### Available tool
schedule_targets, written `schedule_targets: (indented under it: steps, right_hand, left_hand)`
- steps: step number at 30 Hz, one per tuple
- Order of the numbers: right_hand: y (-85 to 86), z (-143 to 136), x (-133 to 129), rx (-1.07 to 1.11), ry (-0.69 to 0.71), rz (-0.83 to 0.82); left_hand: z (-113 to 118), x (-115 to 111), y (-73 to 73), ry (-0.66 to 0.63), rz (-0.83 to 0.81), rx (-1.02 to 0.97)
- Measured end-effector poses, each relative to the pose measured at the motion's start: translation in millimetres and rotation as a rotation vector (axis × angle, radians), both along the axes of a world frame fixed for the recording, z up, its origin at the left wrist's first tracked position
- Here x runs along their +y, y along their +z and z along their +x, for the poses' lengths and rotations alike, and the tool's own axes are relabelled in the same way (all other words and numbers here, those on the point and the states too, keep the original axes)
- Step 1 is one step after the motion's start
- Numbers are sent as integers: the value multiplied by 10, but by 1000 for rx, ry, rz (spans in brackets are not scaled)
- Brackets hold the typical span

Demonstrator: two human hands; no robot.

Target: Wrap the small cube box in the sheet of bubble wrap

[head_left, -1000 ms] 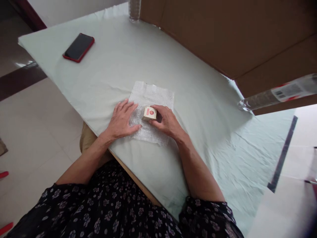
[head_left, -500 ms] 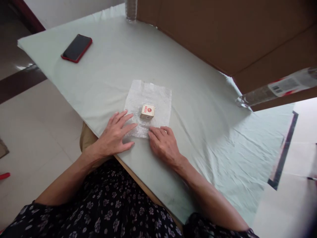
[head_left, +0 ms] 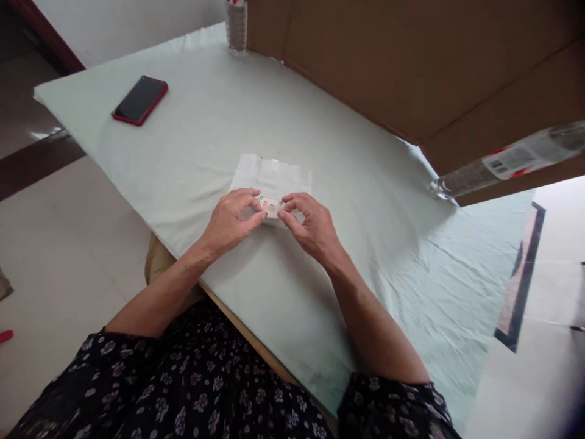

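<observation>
A small cream box with red print sits on a sheet of bubble wrap spread on the table. The near edge of the wrap is raised against the box and partly over it. At the box's left side, my left hand is closed, thumb and fingers pinching the wrap. My right hand pinches the wrap likewise on the right side. The fingertips hide the box's ends, and whether they also press on the box itself is hard to see.
A phone in a red case lies at the far left of the cloth-covered table. A large cardboard sheet stands at the back right, with clear plastic bottles at its left end and right end.
Both hands have gone from resting open-fingered near the wrap to pinching its near edge, which is now lifted and folded toward the box. The view has shifted slightly.
</observation>
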State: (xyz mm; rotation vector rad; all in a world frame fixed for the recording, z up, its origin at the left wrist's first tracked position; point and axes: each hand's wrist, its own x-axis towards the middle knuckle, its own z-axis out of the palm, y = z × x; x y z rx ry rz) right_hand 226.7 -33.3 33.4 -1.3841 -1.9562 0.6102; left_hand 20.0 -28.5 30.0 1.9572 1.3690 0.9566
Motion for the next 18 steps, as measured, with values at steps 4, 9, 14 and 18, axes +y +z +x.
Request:
schedule_targets:
  steps: [4, 9, 14, 18]
  right_hand:
    - [-71, 13, 201, 186, -2, -168]
    - [-147, -19, 273, 306, -32, -300]
    - [-161, -41, 250, 312, -58, -261]
    - [-156, -43, 232, 300, -70, -234]
  left_hand:
    - [47, 120, -19, 57, -145, -143]
    - [85, 200, -117, 74, -190, -248]
    - [88, 211, -138, 81, -204, -272]
    - [90, 207, -124, 68, -200, -279]
